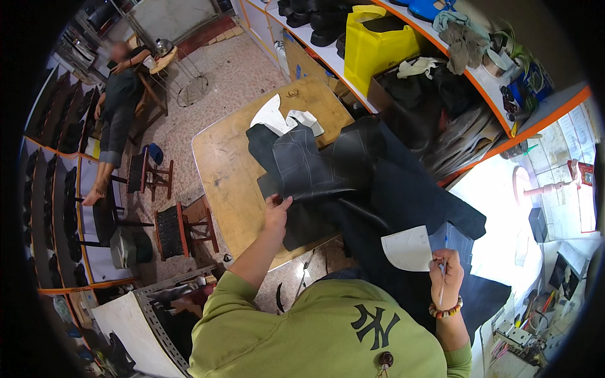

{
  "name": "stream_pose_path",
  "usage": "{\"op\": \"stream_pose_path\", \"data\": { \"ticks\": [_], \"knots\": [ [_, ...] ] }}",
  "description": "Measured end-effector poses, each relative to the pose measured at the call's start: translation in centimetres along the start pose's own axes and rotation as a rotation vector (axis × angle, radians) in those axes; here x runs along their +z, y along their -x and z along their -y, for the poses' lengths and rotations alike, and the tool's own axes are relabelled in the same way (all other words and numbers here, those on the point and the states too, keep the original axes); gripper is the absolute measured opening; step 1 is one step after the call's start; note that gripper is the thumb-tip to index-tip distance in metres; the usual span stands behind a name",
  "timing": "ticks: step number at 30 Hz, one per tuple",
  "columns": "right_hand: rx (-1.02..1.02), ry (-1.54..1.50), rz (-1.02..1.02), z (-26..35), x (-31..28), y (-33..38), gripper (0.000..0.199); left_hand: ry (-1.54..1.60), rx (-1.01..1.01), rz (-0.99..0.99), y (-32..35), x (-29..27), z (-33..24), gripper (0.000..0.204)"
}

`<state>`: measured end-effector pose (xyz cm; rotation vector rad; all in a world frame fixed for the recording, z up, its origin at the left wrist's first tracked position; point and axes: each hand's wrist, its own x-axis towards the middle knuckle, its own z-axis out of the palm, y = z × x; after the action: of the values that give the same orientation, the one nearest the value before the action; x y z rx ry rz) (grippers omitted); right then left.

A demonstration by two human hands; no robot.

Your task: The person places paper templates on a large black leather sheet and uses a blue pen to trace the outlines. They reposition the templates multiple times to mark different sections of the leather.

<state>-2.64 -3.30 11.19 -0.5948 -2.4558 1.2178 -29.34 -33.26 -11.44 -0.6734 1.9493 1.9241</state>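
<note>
Here my left hand [276,211] pinches the near edge of the dark leather [328,170], keeping it flat on the wooden table [220,170] so it cannot slide. My right hand [446,274] grips a pen [443,264] just right of the leather, its tip at a white paper pattern [408,249]. The leather looks matte, creased and marked with faint lines, draping off the table's right side.
</note>
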Motion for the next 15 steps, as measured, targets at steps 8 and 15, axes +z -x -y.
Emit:
{"op": "stream_pose_path", "data": {
  "ticks": [8, 15],
  "knots": [
    [-0.035, 0.07, 0.021, 0.1, 0.6, -0.8, 0.017, -0.786, 0.99, -0.023, 5.3, 3.1, -4.4, 0.056],
    [-0.072, 0.087, 0.041, 0.7, 1.6, -1.7, 0.019, -0.234, 0.66, 0.857, 18.7, 8.5, -5.4, 0.055]
  ]
}}
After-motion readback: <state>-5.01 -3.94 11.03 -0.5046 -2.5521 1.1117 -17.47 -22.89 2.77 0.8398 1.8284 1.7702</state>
